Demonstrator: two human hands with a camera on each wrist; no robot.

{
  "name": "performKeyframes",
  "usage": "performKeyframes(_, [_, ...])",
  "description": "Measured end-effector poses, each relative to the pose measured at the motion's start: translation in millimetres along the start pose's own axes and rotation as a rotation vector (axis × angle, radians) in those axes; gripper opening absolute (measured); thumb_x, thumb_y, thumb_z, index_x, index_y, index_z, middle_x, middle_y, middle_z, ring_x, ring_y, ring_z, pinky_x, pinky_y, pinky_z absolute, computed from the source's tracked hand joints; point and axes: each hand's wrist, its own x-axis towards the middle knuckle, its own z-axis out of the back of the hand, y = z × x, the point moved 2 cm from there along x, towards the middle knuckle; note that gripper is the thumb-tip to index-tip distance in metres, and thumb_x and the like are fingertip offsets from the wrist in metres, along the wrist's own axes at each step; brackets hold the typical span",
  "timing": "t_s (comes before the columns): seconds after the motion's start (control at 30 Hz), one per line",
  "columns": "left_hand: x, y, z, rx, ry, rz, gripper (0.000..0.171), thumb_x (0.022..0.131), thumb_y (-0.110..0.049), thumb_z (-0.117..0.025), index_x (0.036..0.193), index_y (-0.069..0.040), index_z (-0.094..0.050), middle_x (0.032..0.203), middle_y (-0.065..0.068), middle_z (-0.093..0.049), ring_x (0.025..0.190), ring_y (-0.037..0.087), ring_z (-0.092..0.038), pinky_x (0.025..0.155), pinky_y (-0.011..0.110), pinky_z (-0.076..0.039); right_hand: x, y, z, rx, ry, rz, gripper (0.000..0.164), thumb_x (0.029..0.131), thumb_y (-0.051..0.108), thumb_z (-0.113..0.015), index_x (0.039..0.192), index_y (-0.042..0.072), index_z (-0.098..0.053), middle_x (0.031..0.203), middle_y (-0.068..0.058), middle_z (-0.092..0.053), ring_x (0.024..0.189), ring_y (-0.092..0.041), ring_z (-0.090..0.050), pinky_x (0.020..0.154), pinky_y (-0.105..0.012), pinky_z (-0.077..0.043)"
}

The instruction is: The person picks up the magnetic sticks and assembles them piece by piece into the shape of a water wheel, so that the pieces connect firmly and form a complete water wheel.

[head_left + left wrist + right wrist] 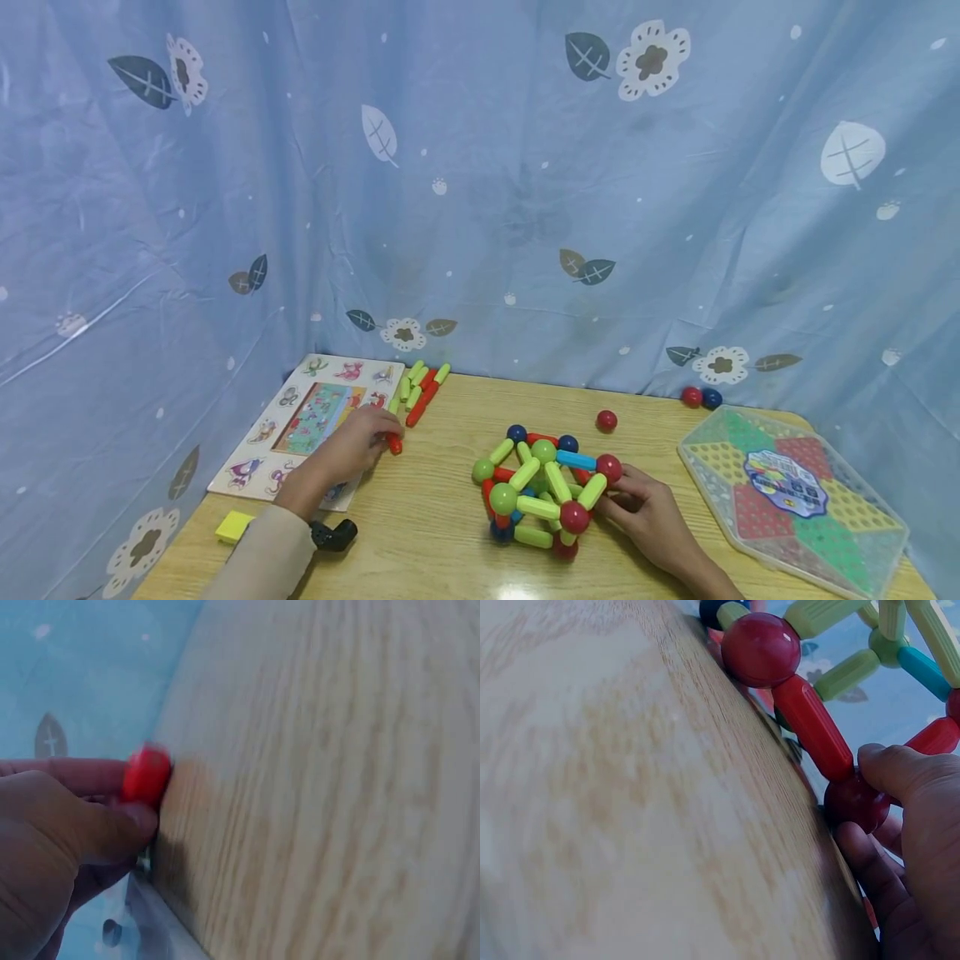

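My left hand (352, 446) pinches a red rod (147, 778) between thumb and fingers, low over the tabletop at the board's right edge. A ball-and-rod structure (524, 475) stands on the table in front of me, built of yellow-green, red and blue rods joined by green, dark red and dark blue balls. At its right side my right hand (651, 518) holds a dark red ball (857, 802) at a low corner, thumb above and fingers below. Several loose yellow-green and red rods (423, 402) lie just beyond my left hand.
A picture puzzle board (247, 446) lies at the left, with a yellow block (234, 527) and a black object (335, 535) near it. Loose balls include a dark red one (607, 421) behind the structure. A hexagonal game board (795, 500) occupies the right. Curtains (480, 208) hang behind.
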Motion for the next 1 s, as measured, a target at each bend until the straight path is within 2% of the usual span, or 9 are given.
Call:
performKeyframes(0.1, [0.5,-2.8,-1.1,0.014,0.007,0.020,0.023,0.097,0.004,-0.078,0.113,-0.011,-0.082,0.112,0.002,-0.077,0.108,0.027,-0.070,0.093,0.047,-0.061,1,0,-1,-0.003,-0.005,-0.003,0.023,0.096,0.009,-0.085,0.119,0.011,-0.085,0.127,-0.008,-0.077,0.113,0.004,-0.070,0.082,-0.022,-0.064])
performKeyframes(0.2, [-0.4,-10.1,-5.3,-0.071,-0.027,0.105,0.022,0.098,-0.003,-0.080,0.117,-0.014,-0.079,0.112,-0.002,-0.075,0.102,0.018,-0.069,0.089,0.039,-0.061,1,0,-1,-0.013,-0.005,-0.013,0.023,0.095,0.009,-0.085,0.118,0.011,-0.085,0.126,-0.007,-0.078,0.111,0.003,-0.070,0.082,-0.023,-0.064])
performKeyframes(0.27, [0.6,-20.4,-10.6,-0.204,-0.072,0.161,0.022,0.098,-0.004,-0.081,0.118,-0.014,-0.077,0.111,-0.002,-0.075,0.101,0.014,-0.070,0.089,0.034,-0.061,1,-1,-2,-0.023,-0.004,-0.022,0.022,0.095,0.010,-0.086,0.117,0.012,-0.085,0.125,-0.006,-0.078,0.110,0.003,-0.071,0.082,-0.022,-0.064])
performKeyframes(0.33, [4.6,-36.2,-17.1,-0.394,-0.111,0.212,0.022,0.099,-0.005,-0.080,0.119,-0.012,-0.075,0.111,0.000,-0.076,0.101,0.013,-0.072,0.090,0.030,-0.063,0,-1,-2,-0.032,-0.007,-0.031,0.022,0.094,0.010,-0.086,0.116,0.014,-0.086,0.124,-0.005,-0.078,0.110,0.003,-0.071,0.083,-0.022,-0.064])
performKeyframes(0.43, [14.8,-62.5,-29.9,-0.651,-0.132,0.251,0.022,0.102,-0.007,-0.078,0.122,-0.007,-0.072,0.115,0.008,-0.076,0.107,0.017,-0.074,0.095,0.026,-0.062,0,-1,-2,-0.033,-0.015,-0.039,0.022,0.093,0.010,-0.087,0.115,0.016,-0.086,0.124,-0.004,-0.079,0.111,0.004,-0.070,0.083,-0.020,-0.063])
performKeyframes(0.53, [24.8,-84.7,-44.4,-0.794,-0.123,0.264,0.022,0.104,-0.010,-0.075,0.125,-0.005,-0.070,0.119,0.012,-0.075,0.110,0.019,-0.073,0.097,0.023,-0.060,1,0,-3,-0.023,-0.018,-0.034,0.022,0.094,0.009,-0.087,0.115,0.015,-0.086,0.124,-0.005,-0.079,0.111,0.004,-0.070,0.083,-0.021,-0.063])
performKeyframes(0.77, [32.3,-99.5,-77.1,-0.833,-0.092,0.227,0.021,0.103,-0.007,-0.075,0.124,-0.006,-0.072,0.118,0.009,-0.075,0.109,0.016,-0.070,0.100,0.024,-0.058,2,-1,-2,0.030,0.045,-0.012,0.023,0.096,0.011,-0.085,0.119,0.013,-0.084,0.126,-0.009,-0.077,0.110,0.003,-0.070,0.084,-0.023,-0.064])
performKeyframes(0.93, [32.5,-101.2,-86.0,-0.851,-0.108,0.219,0.022,0.102,-0.008,-0.076,0.123,-0.006,-0.073,0.118,0.010,-0.075,0.108,0.015,-0.071,0.099,0.025,-0.059,14,-5,19,0.138,0.236,-0.015,0.030,0.100,0.000,-0.074,0.129,0.002,-0.077,0.126,-0.016,-0.075,0.106,-0.001,-0.072,0.086,-0.024,-0.064])
performKeyframes(1.0, [33.2,-102.4,-88.4,-0.862,-0.103,0.225,0.023,0.102,-0.008,-0.077,0.124,-0.006,-0.073,0.118,0.010,-0.075,0.108,0.015,-0.071,0.099,0.025,-0.059,24,-9,29,0.121,0.214,-0.021,0.030,0.099,-0.005,-0.072,0.128,0.001,-0.076,0.122,-0.015,-0.076,0.103,-0.002,-0.073,0.085,-0.024,-0.063])
